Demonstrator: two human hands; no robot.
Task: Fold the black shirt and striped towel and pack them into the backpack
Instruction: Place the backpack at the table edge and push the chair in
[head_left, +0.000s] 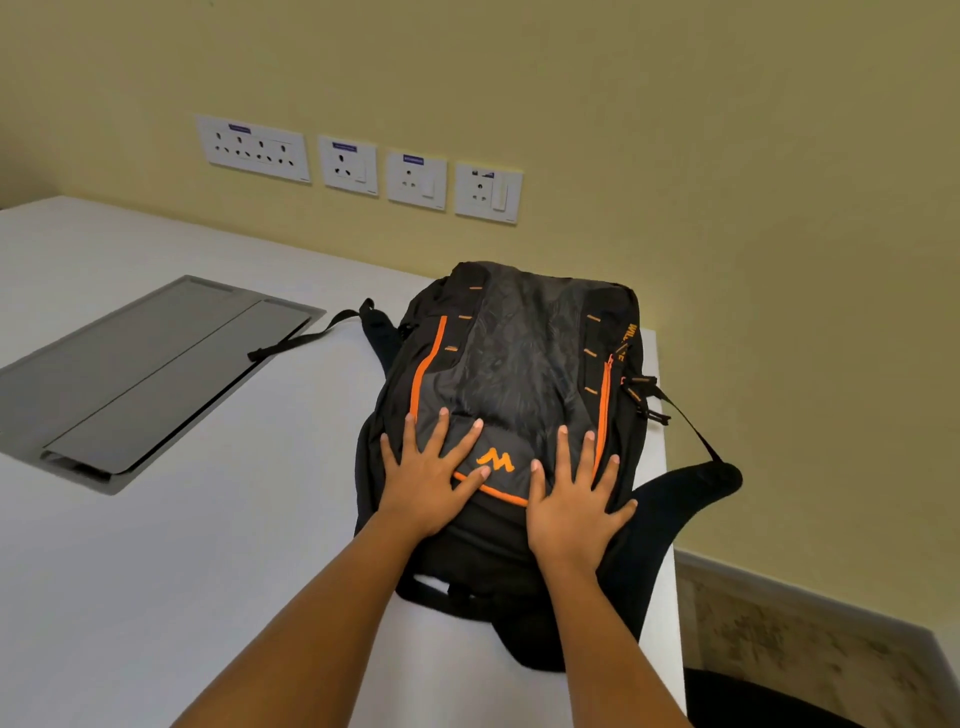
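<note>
Pressing down flat, left hand (423, 480) and right hand (574, 506) are lying spread-fingered (gripping nothing) on the backpack (519, 364) beneath them.

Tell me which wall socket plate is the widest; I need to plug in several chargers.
The leftmost socket plate on the yellow wall. It is about twice as wide as each of the three single plates to its right and carries several sets of holes rather than one.
</note>
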